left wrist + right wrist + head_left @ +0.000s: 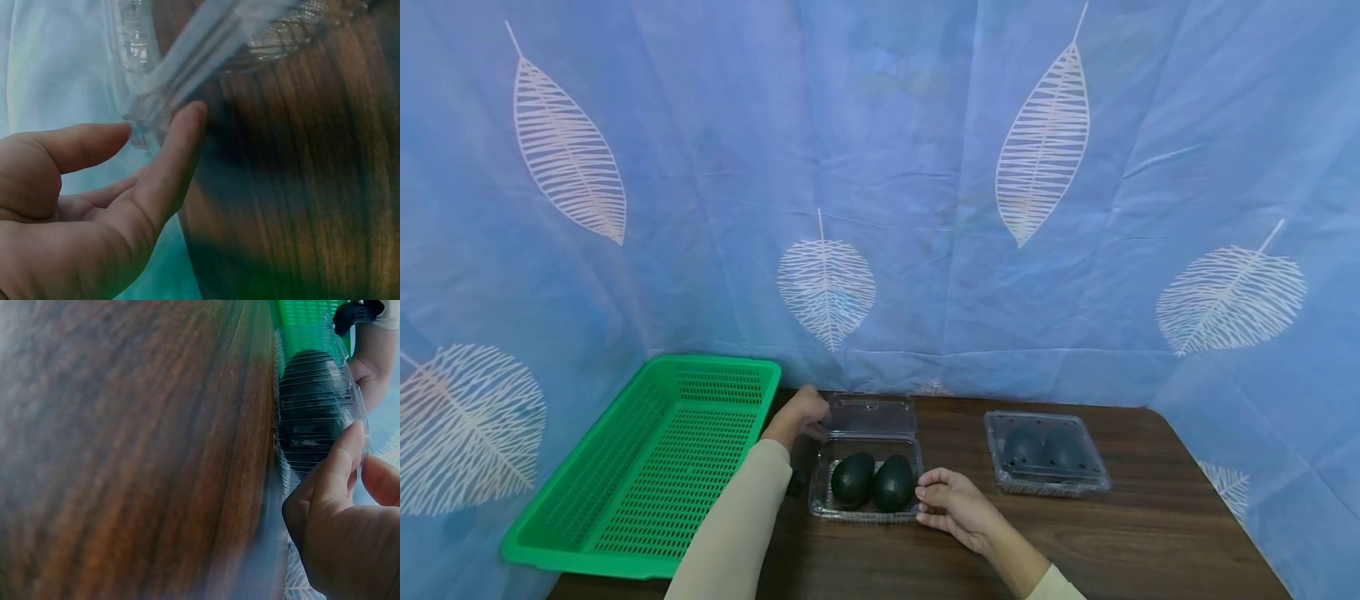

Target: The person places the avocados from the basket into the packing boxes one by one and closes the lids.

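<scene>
An opened clear plastic clamshell box (867,517) sits at the middle of the table, its lid (874,415) folded back away from me. Two dark green avocados (893,483) lie side by side in its base. My left hand (807,410) pinches the lid's left corner between thumb and fingers, as the left wrist view shows close up. At the base's right side, my right hand (955,504) holds the rim, thumb on one face and fingers on the other. Through the ribbed wall, one avocado (309,406) shows in the right wrist view.
To the left stands a large green plastic basket (587,483) with slotted walls and bottom. A closed clear clamshell box (1048,454) with two dark avocados inside rests on the right of the brown wooden table (1135,533). A blue leaf-patterned curtain (910,292) hangs behind.
</scene>
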`<act>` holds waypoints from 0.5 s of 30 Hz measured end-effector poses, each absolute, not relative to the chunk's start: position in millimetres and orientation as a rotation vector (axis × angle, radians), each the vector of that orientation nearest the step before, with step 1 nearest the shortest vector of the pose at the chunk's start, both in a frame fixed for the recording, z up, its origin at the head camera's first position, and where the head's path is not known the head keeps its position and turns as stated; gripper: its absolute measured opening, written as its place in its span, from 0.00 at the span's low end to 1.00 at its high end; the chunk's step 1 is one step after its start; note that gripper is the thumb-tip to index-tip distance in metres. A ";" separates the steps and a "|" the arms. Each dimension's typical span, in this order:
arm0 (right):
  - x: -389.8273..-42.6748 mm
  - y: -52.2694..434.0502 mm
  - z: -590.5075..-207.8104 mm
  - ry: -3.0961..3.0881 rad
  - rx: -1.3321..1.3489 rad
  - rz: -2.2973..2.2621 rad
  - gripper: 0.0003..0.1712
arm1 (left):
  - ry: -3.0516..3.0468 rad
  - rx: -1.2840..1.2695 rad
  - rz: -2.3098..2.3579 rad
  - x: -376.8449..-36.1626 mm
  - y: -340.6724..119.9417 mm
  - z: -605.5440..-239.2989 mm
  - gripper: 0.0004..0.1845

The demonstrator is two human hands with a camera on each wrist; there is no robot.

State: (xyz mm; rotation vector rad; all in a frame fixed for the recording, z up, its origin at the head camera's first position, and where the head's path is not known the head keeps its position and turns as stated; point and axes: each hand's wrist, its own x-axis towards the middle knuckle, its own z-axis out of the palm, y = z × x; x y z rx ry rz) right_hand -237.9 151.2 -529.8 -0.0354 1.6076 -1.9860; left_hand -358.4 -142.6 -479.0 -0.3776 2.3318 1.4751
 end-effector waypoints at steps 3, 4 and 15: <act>-237.8 151.9 -530.3 1.611 -0.035 -1.989 0.13 | 2.320 -0.371 1.513 -358.6 -143.3 -484.8 0.14; -237.7 152.0 -530.7 1.610 -0.037 -1.988 0.13 | 2.313 -0.369 1.531 -359.7 -143.9 -488.6 0.15; -237.8 151.4 -531.3 1.602 -0.054 -1.997 0.12 | 2.331 -0.355 1.599 -363.0 -142.2 -493.2 0.19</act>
